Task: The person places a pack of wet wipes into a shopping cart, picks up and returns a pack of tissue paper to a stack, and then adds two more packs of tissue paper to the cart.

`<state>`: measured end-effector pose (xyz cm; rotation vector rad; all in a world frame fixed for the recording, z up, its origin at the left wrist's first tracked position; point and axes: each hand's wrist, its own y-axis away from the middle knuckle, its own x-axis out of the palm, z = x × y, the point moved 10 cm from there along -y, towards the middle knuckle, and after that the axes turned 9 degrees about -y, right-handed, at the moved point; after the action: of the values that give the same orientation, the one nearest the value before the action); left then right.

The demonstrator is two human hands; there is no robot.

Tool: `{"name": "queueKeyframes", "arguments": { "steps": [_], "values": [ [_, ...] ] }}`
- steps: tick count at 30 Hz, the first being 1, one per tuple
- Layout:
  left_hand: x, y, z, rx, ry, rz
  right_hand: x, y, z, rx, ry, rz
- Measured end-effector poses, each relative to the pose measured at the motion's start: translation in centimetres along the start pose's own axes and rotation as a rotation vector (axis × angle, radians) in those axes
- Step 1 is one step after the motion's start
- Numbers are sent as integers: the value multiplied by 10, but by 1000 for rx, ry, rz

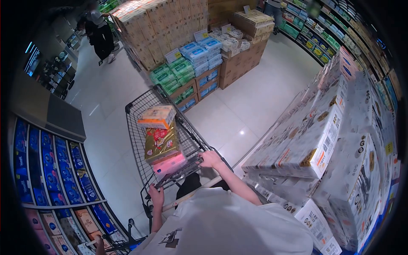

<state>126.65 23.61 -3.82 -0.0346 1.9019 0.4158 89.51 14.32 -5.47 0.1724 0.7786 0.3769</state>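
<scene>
A dark wire shopping cart (137,157) stands in front of me. My left hand (156,195) is wrapped round its near left corner. Fingers curled, my right hand (209,159) grips the near right end of the cart. Inside the basket lie three packs in a row. The farthest is an orange and white tissue pack (156,117). A shiny gold pack with red print (161,142) is in the middle, and a pink pack (170,165) lies closest to me. Both palms are hidden from view.
Stacked white multipacks (297,144) line the right side. Ahead are green packs (172,75), blue packs (202,52) and a cardboard box (244,63). A shelf of blue packs (53,170) stands left. Another person's hand (99,243) shows bottom left; people walk far left.
</scene>
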Motion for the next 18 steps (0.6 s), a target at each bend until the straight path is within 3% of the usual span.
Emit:
{"name": "queueKeyframes", "arguments": {
  "steps": [18],
  "values": [
    [-28, -89, 37, -2, 21, -94, 3, -110, 63, -5, 31, 65]
  ]
}}
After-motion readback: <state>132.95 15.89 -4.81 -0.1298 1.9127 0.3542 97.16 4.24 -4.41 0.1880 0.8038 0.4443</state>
